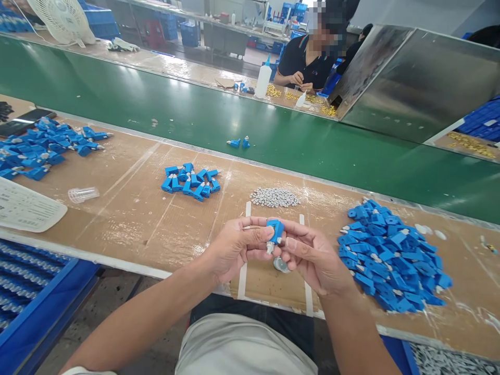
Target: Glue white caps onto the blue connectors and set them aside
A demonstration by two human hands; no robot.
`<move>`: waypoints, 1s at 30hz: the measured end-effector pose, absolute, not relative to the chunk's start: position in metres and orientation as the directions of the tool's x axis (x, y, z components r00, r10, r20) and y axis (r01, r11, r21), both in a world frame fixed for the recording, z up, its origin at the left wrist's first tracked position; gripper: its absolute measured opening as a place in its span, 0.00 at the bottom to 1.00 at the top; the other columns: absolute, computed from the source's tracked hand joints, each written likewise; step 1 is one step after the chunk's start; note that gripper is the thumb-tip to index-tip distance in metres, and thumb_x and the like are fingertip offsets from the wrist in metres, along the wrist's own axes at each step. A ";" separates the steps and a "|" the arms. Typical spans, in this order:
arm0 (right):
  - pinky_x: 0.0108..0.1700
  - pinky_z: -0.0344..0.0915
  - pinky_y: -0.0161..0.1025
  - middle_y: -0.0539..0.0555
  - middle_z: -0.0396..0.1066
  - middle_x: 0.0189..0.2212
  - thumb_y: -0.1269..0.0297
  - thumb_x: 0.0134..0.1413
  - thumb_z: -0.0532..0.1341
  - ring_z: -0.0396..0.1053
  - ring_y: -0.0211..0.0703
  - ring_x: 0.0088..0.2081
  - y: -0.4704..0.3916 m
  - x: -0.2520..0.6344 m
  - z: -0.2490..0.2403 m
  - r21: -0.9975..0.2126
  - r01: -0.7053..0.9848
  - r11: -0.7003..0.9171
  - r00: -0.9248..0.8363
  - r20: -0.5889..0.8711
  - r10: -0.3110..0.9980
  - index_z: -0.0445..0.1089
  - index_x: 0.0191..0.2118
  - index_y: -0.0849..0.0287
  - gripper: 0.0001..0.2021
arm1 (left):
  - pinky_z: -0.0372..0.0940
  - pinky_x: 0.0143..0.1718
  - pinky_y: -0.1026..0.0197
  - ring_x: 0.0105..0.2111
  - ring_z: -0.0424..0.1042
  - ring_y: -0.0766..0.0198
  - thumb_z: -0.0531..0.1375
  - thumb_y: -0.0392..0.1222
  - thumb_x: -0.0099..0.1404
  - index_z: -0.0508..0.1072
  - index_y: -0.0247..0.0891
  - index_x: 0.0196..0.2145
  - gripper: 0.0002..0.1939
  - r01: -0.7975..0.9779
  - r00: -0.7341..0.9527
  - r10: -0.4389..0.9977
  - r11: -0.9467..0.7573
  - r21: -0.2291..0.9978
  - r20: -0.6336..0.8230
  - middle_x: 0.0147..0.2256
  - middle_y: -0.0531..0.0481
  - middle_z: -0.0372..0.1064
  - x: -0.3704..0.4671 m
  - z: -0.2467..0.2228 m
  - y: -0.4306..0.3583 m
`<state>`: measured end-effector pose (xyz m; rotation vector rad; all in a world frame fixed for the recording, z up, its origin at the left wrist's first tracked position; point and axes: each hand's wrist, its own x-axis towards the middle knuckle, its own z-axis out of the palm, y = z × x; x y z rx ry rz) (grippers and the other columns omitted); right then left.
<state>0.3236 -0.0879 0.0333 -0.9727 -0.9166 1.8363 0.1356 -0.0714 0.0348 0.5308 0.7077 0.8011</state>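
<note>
Above the front of the cardboard-covered bench, both hands meet around one blue plastic part with a pale fitting pointing down. My left hand is closed on it, thumb across its front. My right hand is closed at its other side, fingertips against the edge by a small pale bit; whether a separate piece is pinched there I cannot tell. Just under the fingers is a round silvery object, partly hidden. Beyond the hands lies a pile of small grey pieces.
Blue parts form a large heap at right, a smaller group left of centre and another heap far left. A clear plastic piece lies nearby. Behind runs a green belt carrying two blue parts; a co-worker sits across it.
</note>
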 end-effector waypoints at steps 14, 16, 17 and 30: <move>0.16 0.62 0.20 0.53 0.78 0.26 0.63 0.44 0.77 0.70 0.31 0.20 -0.085 0.324 0.016 -0.795 -0.324 -0.512 -0.435 -0.356 0.827 0.79 0.47 0.59 0.21 | 0.70 0.24 0.68 0.25 0.77 0.64 0.77 0.45 0.49 0.75 0.28 0.44 0.29 -0.408 0.501 0.789 0.577 0.708 -0.355 0.30 0.44 0.77 0.134 0.030 -0.073; 0.17 0.64 0.20 0.53 0.78 0.25 0.63 0.44 0.77 0.70 0.30 0.20 -0.086 0.323 0.016 -0.788 -0.342 -0.511 -0.428 -0.354 0.832 0.80 0.45 0.58 0.20 | 0.70 0.24 0.67 0.24 0.77 0.64 0.77 0.46 0.47 0.74 0.28 0.45 0.31 -0.401 0.493 0.793 0.573 0.715 -0.358 0.30 0.44 0.77 0.133 0.031 -0.074; 0.18 0.65 0.20 0.52 0.78 0.25 0.63 0.44 0.77 0.71 0.30 0.20 -0.087 0.323 0.016 -0.788 -0.347 -0.509 -0.422 -0.353 0.835 0.80 0.45 0.58 0.20 | 0.70 0.24 0.67 0.24 0.77 0.64 0.77 0.46 0.47 0.74 0.28 0.45 0.31 -0.398 0.487 0.797 0.567 0.721 -0.357 0.29 0.44 0.77 0.133 0.031 -0.074; 0.23 0.71 0.24 0.52 0.78 0.25 0.61 0.42 0.78 0.73 0.33 0.22 -0.097 0.315 0.014 -0.795 -0.376 -0.476 -0.353 -0.352 0.867 0.80 0.46 0.56 0.21 | 0.70 0.24 0.65 0.23 0.77 0.63 0.77 0.44 0.48 0.75 0.29 0.46 0.30 -0.464 0.461 0.816 0.556 0.689 -0.348 0.30 0.44 0.78 0.135 0.031 -0.084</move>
